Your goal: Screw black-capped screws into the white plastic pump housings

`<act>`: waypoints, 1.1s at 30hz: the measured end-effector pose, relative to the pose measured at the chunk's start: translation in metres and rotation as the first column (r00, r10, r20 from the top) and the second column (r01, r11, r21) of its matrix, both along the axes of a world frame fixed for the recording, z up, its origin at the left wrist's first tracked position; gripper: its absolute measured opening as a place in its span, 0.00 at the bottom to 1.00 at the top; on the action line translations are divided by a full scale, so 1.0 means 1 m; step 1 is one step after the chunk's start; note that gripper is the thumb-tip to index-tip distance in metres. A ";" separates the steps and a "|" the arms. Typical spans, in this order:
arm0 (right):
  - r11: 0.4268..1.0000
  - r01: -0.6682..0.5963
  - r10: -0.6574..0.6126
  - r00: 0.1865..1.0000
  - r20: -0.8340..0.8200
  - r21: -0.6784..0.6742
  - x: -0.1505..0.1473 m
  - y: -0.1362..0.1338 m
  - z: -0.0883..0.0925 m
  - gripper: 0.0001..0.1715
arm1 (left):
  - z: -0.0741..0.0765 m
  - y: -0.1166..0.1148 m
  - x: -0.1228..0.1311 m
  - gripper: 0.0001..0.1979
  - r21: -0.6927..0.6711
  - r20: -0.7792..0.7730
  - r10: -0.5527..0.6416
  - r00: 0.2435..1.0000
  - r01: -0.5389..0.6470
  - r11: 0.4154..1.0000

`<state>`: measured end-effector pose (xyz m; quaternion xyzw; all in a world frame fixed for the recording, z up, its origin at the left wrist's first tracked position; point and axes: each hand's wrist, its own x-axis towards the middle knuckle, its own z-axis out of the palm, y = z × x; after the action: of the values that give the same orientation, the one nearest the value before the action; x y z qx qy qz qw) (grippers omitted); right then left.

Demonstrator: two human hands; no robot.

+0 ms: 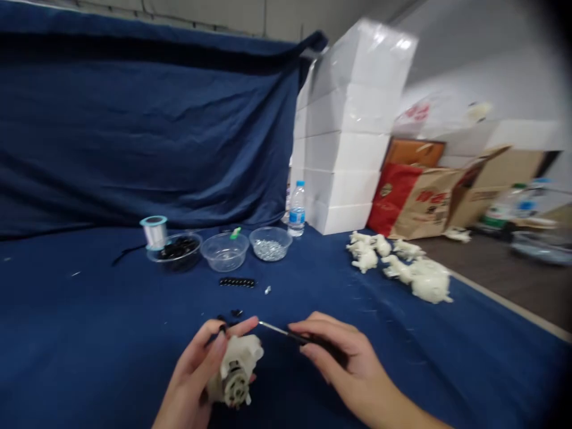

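Observation:
My left hand (196, 369) grips a white plastic housing (245, 355) with a small electric motor (235, 384) at its lower end. My right hand (344, 363) holds a black-handled precision screwdriver (283, 331), and its thin metal shaft points left towards my left fingertips. The tip and the housing look apart, though the gap is hard to judge. A small black part (222, 328) sits at my left fingers. Just beyond my hands, a few small black pieces (236, 313) lie on the blue cloth. Part of the housing is hidden by my left hand.
A row of black parts (237, 282) lies on the blue-covered table (111, 298), behind which stand a solder spool (154, 232) and several clear bowls (224, 251). White housings (415, 274) lie heaped at right. Stacked foam boxes (344, 137) and a water bottle (297, 210) stand beyond.

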<state>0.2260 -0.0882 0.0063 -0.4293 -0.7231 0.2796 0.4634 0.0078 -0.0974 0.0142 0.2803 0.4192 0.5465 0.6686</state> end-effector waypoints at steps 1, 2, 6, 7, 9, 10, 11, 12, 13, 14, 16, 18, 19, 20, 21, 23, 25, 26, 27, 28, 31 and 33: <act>0.999 -0.011 0.011 1.000 -0.007 0.046 0.001 0.001 0.003 0.11 | 0.003 0.002 0.000 0.15 -0.008 0.007 -0.015 1.000 0.015 1.000; 0.996 -0.036 0.036 0.999 0.003 0.081 0.002 0.001 0.006 0.10 | 0.005 0.004 -0.001 0.13 -0.031 0.027 -0.031 0.999 0.031 0.999; 0.990 -0.073 0.068 0.997 0.041 0.122 -0.004 0.002 0.013 0.08 | 0.006 0.003 -0.003 0.11 -0.060 0.049 -0.076 0.996 0.079 0.995; 0.988 -0.084 0.078 0.996 0.053 0.126 -0.006 0.001 0.013 0.08 | 0.004 0.003 -0.004 0.13 -0.050 0.032 -0.089 0.996 0.090 0.995; 0.982 -0.123 0.114 0.991 0.069 0.144 -0.010 -0.001 0.012 0.08 | -0.001 0.003 -0.003 0.16 -0.040 -0.018 -0.115 0.993 0.114 0.993; 0.977 -0.145 0.135 0.988 0.072 0.155 -0.012 -0.001 0.012 0.09 | -0.003 0.004 -0.003 0.17 -0.034 -0.037 -0.130 0.991 0.128 0.991; 0.973 -0.162 0.152 0.986 0.072 0.165 -0.013 -0.002 0.011 0.10 | -0.005 0.004 -0.002 0.17 -0.020 -0.046 -0.146 0.988 0.145 0.989; 0.969 -0.173 0.163 0.984 0.069 0.175 -0.014 -0.003 0.010 0.10 | -0.006 0.004 0.000 0.17 0.003 -0.044 -0.162 0.986 0.163 0.987; 0.967 -0.178 0.168 0.983 0.068 0.181 -0.015 -0.004 0.009 0.11 | -0.007 0.005 0.001 0.17 0.033 -0.038 -0.180 0.983 0.181 0.983; 0.966 -0.180 0.170 0.983 0.069 0.185 -0.016 -0.004 0.008 0.11 | -0.007 0.005 0.002 0.17 0.061 -0.036 -0.191 0.981 0.193 0.979; 0.965 -0.186 0.174 0.982 0.080 0.186 -0.017 -0.006 0.006 0.12 | -0.008 0.004 0.005 0.17 0.100 -0.056 -0.194 0.979 0.199 0.975; 0.961 -0.203 0.188 0.978 0.096 0.188 -0.018 -0.009 0.004 0.13 | -0.008 0.003 0.006 0.17 0.105 -0.102 -0.183 0.978 0.194 0.975; 0.958 -0.213 0.196 0.975 0.106 0.192 -0.018 -0.010 0.003 0.14 | -0.008 0.002 0.007 0.17 0.105 -0.121 -0.176 0.977 0.189 0.976; 0.954 -0.221 0.202 0.973 0.113 0.201 -0.018 -0.011 0.002 0.15 | -0.009 0.002 0.007 0.16 0.112 -0.131 -0.166 0.977 0.181 0.977; 0.951 -0.226 0.204 0.972 0.118 0.213 -0.017 -0.013 0.001 0.16 | -0.009 0.001 0.008 0.16 0.124 -0.136 -0.158 0.978 0.175 0.977; 0.943 -0.228 0.204 0.971 0.123 0.240 -0.017 -0.014 0.001 0.17 | -0.009 0.001 0.008 0.15 0.161 -0.155 -0.133 0.979 0.158 0.974; 0.939 -0.229 0.202 0.971 0.129 0.255 -0.016 -0.015 0.000 0.17 | -0.009 0.001 0.007 0.15 0.192 -0.202 -0.113 0.973 0.152 0.970; 0.939 -0.229 0.200 0.970 0.136 0.255 -0.016 -0.015 0.000 0.17 | -0.010 0.001 0.007 0.16 0.199 -0.236 -0.103 0.966 0.152 0.968; 0.939 -0.232 0.200 0.969 0.145 0.253 -0.017 -0.014 0.000 0.17 | -0.011 0.001 0.007 0.17 0.200 -0.273 -0.095 0.957 0.153 0.968; 0.939 -0.234 0.201 0.968 0.152 0.251 -0.017 -0.014 0.000 0.17 | -0.012 0.001 0.006 0.18 0.201 -0.308 -0.092 0.947 0.159 0.967; 0.939 -0.230 0.193 0.968 0.160 0.255 -0.019 -0.013 0.000 0.16 | -0.017 0.000 0.006 0.20 0.198 -0.397 -0.102 0.912 0.193 0.961; 0.942 -0.220 0.183 0.970 0.161 0.254 -0.020 -0.012 0.000 0.15 | -0.019 0.000 0.006 0.22 0.190 -0.436 -0.115 0.893 0.216 0.958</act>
<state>0.2064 -0.1005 0.0065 -0.3036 -0.8242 0.1947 0.4366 0.0137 -0.0972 -0.0048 0.5026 0.4605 0.4594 0.5694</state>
